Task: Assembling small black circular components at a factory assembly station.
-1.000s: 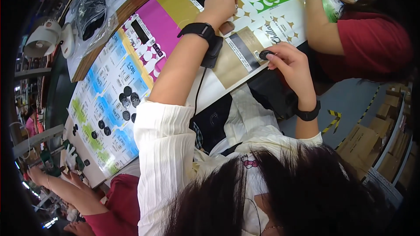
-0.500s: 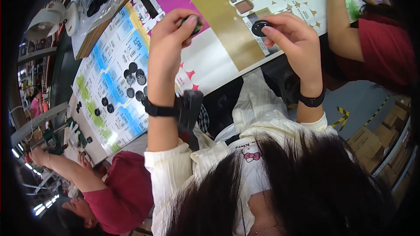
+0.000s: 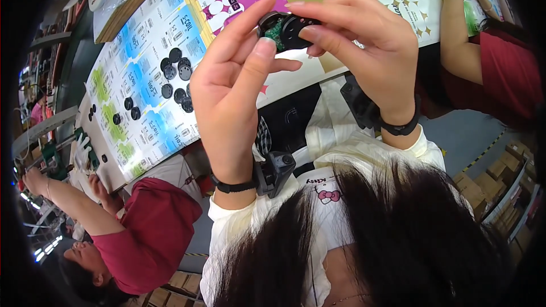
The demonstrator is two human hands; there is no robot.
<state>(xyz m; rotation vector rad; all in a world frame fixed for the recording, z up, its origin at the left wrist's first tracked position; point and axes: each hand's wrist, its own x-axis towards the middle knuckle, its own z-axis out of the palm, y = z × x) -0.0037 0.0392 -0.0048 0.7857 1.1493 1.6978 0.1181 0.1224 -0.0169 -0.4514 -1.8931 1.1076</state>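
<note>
In front of me, above the table, my left hand (image 3: 227,82) holds a small round black housing with a green circuit board (image 3: 273,33) showing inside it. Its thumb and fingers pinch the rim. My right hand (image 3: 372,42) grips a black round cover (image 3: 294,32) with small holes between thumb and fingers. The cover overlaps the right side of the housing at a tilt, so part of the board stays visible. Whether the two parts touch is hard to tell. Left of my left forearm, several black round covers (image 3: 185,70) lie loose on the printed sheet (image 3: 151,82).
A person in a red top (image 3: 145,233) works at the left end of the table. Another person's red sleeve (image 3: 509,74) and arm are close on the right. A wooden board (image 3: 133,8) with a plastic bag on it stands at the upper left. Cardboard boxes (image 3: 492,182) are at the lower right.
Both hands have come together, the right one moving left with the cover until it meets the housing in my left hand. The left hand has turned, exposing the green board.
</note>
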